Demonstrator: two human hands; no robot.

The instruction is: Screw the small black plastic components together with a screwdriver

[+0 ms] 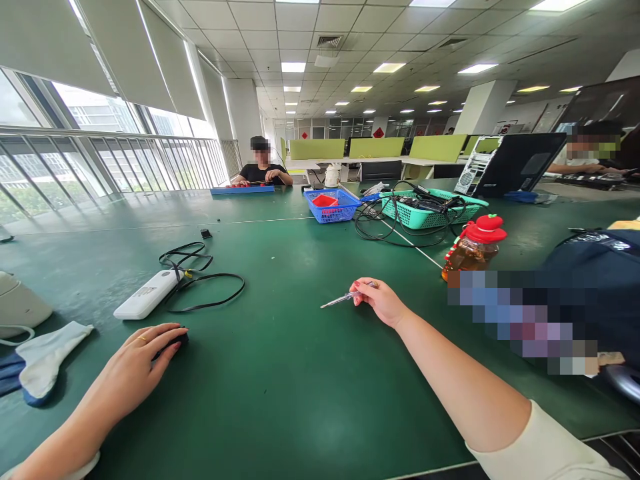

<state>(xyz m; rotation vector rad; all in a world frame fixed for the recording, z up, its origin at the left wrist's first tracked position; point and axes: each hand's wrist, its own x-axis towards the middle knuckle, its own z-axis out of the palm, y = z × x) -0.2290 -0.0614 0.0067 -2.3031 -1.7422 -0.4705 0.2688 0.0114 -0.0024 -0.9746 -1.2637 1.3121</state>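
Observation:
My right hand (383, 301) pinches a slim screwdriver (338, 302) by its clear handle, the metal blade pointing left just over the green table (280, 373). On the left, my left hand (143, 363) is curled over a small black object (179, 337) resting on the table. Fingers cover most of that object, so its kind does not show. Just beyond the left hand lies a white power bank (145, 297) with a black cable (225, 275) looped beside it.
A drink bottle (473, 250) with a red lid stands right of my right hand, near a dark bag (590, 273). Farther back are a blue basket (334, 212) and a green basket (425, 217) with cables. White-and-blue gloves (53, 357) lie far left. A person (263, 167) sits opposite.

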